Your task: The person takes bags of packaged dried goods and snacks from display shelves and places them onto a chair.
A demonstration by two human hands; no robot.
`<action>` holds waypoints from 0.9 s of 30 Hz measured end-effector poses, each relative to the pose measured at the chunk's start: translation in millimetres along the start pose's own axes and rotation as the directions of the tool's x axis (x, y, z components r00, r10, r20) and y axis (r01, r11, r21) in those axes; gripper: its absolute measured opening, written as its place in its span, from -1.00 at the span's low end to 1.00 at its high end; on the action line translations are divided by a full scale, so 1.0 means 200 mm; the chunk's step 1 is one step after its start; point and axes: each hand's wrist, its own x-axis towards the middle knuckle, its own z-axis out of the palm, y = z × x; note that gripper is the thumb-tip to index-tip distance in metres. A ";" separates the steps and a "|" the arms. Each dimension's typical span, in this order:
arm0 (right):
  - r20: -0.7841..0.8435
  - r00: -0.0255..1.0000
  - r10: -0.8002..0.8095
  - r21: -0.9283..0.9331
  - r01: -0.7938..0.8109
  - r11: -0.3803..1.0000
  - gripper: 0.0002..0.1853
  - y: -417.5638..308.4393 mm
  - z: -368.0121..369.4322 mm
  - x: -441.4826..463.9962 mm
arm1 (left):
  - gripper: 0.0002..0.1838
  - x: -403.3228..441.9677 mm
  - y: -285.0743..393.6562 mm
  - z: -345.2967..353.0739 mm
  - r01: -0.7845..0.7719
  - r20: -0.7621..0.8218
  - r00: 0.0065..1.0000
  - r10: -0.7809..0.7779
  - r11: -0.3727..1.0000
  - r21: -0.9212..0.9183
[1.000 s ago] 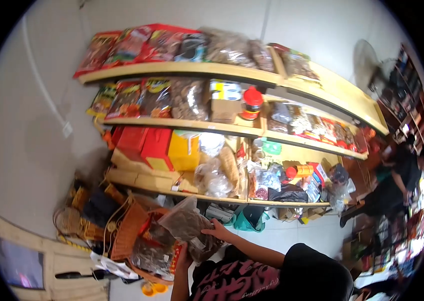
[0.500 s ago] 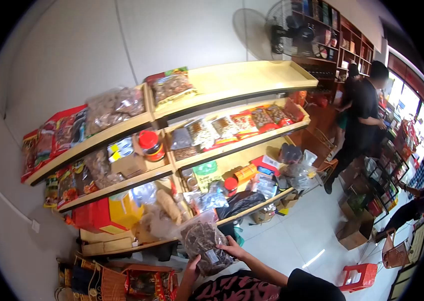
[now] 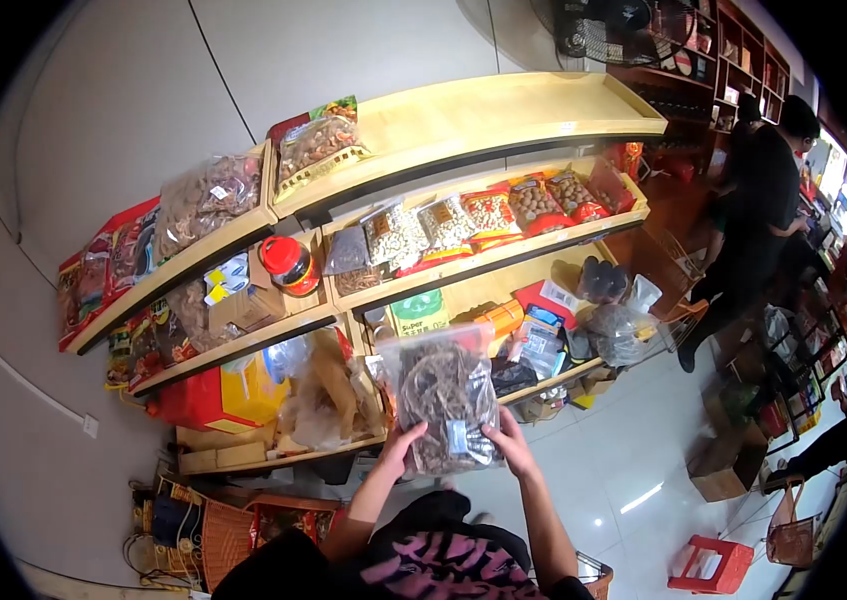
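A clear plastic bag of dark dried pieces (image 3: 445, 395) is held upright before the shelves, a small pale label near its bottom right. My left hand (image 3: 402, 449) grips its lower left edge, and my right hand (image 3: 511, 444) has the lower right edge. Behind the bag's top are the lowest shelf's things, among them an orange container (image 3: 501, 322) and a green packet (image 3: 419, 312). On the middle shelf above lie bags of pale and brown dried goods (image 3: 393, 235). A red-lidded jar (image 3: 288, 264) stands left of them.
The wooden top shelf (image 3: 483, 106) holds a bag of dried goods (image 3: 317, 150) at its left end. Below left is a wicker basket (image 3: 227, 540) with packets. A red stool (image 3: 711, 565) stands at lower right. A person in black (image 3: 758, 210) stands at right, another behind.
The view has swung right from the basket. The bag has moved up and away from the basket to the front of the shelves, turned upright, with both hands now at its lower edges.
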 end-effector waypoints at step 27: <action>0.219 0.785 -0.580 -0.173 0.616 0.768 -0.14 -1.81 0.44 2.12 | 0.21 1.36 2.34 1.00 -0.705 0.239 0.568 0.788 0.315 0.635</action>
